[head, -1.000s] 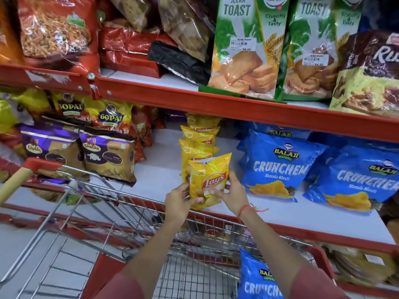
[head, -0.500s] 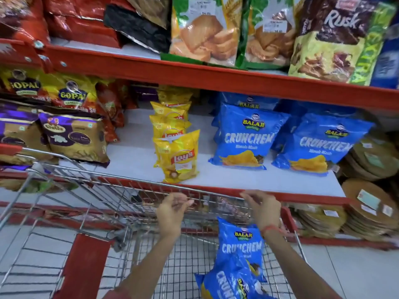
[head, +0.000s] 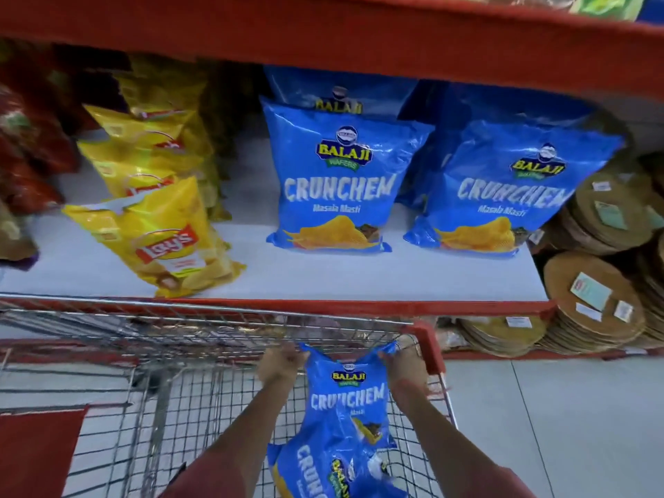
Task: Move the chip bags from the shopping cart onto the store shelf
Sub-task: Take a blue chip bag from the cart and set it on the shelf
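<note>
Inside the wire shopping cart (head: 222,318) I hold a blue Balaji Crunchem chip bag (head: 346,393) upright by its two top corners. My left hand (head: 282,363) pinches the left corner and my right hand (head: 404,364) grips the right one. Another blue Crunchem bag (head: 316,472) lies under it in the cart. On the white store shelf (head: 413,278) stand two rows of blue Crunchem bags (head: 341,181) (head: 510,195). A row of yellow Lay's bags (head: 161,239) leans at the shelf's left.
A red shelf beam (head: 359,41) overhangs the chip shelf from above. Stacks of round flat packs (head: 596,300) sit to the right of the shelf. Red and dark snack bags (head: 25,156) fill the far left. The cart's red corner guard (head: 427,343) is beside my right hand.
A second ago both hands set a yellow Lay's bag on the shelf. They let go, dropped into the cart and took hold of the blue Crunchem bag. The view has tilted down and closer.
</note>
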### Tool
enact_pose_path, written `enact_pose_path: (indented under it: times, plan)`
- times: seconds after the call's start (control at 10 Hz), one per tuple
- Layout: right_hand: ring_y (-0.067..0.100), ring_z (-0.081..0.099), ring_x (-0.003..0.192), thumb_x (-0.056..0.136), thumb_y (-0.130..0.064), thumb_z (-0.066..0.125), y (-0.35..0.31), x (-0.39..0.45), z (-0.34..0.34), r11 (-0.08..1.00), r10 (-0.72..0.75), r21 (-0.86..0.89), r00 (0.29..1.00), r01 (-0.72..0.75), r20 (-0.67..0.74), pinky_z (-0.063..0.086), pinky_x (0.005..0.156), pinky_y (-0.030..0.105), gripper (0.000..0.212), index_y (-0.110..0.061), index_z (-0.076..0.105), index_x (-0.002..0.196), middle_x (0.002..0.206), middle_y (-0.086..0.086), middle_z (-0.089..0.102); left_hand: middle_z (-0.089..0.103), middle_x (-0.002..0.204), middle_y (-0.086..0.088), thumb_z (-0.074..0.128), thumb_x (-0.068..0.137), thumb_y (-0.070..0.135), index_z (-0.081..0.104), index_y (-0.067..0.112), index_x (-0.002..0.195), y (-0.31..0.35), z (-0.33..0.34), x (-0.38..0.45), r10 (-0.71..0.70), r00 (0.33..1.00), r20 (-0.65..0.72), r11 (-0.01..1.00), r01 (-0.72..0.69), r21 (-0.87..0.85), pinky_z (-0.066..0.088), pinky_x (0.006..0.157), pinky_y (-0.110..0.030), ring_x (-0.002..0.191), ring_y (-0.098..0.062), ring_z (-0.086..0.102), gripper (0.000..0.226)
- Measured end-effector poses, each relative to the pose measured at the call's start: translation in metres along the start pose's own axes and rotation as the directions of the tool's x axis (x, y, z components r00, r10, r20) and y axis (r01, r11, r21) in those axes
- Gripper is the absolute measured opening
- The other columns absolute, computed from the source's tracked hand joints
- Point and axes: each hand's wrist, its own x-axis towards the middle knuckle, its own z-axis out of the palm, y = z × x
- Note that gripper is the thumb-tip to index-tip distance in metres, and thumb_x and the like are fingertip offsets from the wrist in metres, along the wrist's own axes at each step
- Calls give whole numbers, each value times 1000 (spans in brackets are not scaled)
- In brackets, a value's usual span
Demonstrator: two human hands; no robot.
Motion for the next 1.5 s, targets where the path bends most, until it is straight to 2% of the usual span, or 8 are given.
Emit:
enact_pose_path:
  times: [0.2, 0.4, 0.5, 0.7, 1.0, 1.1, 1.3, 1.5]
  plan:
    - [24, 58, 89, 84, -26, 67, 4, 19, 13, 895, 77, 418, 977, -155, 198, 47, 79, 35, 27, -5, 56, 97, 98, 12, 64, 66, 99, -13, 71, 76, 18, 65, 3, 102, -12, 22, 26, -42, 995, 91, 993, 52, -104, 49, 67, -25, 72, -14, 56, 31]
    - [26, 58, 99, 81, -10, 69, 15, 10, -2, 863, -68, 494, 943, -108, 325, 48, 90, 37, 52, -3, 49, 128, 108, 14, 63, 70, 99, -16, 79, 67, 10, 69, 3, 100, -13, -16, 4, 83, 981, 173, 995, -71, -76, 53, 72, -26, 75, -15, 67, 36]
    - [16, 61, 83, 75, -4, 75, 22, 0, -7, 900, -156, 430, 973, 69, 170, 55, 76, 24, 42, -7, 61, 115, 101, 5, 67, 72, 71, 3, 85, 57, 22, 76, 25, 71, -23, -29, 2, 259, 947, 191, 962, -271, 39, 55, 74, -37, 66, -11, 65, 17]
    - [-8, 59, 56, 75, -18, 75, 18, -28, -20, 924, -382, 17, 916, 383, 126, 47, 63, 2, 26, -20, 73, 101, 108, -2, 74, 69, 88, 0, 65, 80, 24, 73, 12, 89, -39, -52, -34, 419, 899, 125, 866, -437, 241, 44, 68, -14, 77, -12, 61, 17]
    - [16, 65, 73, 77, -31, 73, 12, -71, -74, 801, -570, -205, 821, 563, 32, 53, 70, 24, 21, -19, 70, 94, 78, 9, 73, 63, 71, 18, 66, 80, 13, 76, 16, 84, -22, -103, -75, 686, 725, -64, 728, -682, 78, 54, 60, -15, 61, 5, 63, 11]
    - [6, 54, 57, 75, -25, 76, 0, -89, -97, 758, -652, -136, 747, 638, -131, 37, 50, 5, 13, -18, 69, 83, 74, 3, 69, 61, 70, 20, 65, 80, 6, 75, 20, 81, -7, -120, -90, 746, 644, -170, 658, -753, 33, 53, 62, -19, 65, 3, 61, 18]
    - [4, 68, 75, 67, -14, 81, -34, -138, -171, 564, -723, 167, 581, 809, -373, 53, 69, 15, 27, -26, 57, 63, 84, -2, 71, 70, 86, -1, 64, 79, 10, 75, 12, 83, 59, -166, -130, 804, 465, -370, 495, -869, -17, 44, 77, -5, 82, 9, 59, 12]
    - [-2, 67, 64, 74, -8, 75, -74, -165, -238, 403, -670, 310, 508, 861, -541, 50, 57, 7, 19, -21, 62, 68, 58, -14, 72, 74, 86, 0, 61, 84, 17, 74, 11, 88, 139, -193, -160, 780, 396, -485, 385, -914, -127, 53, 70, -24, 79, -6, 65, 16]
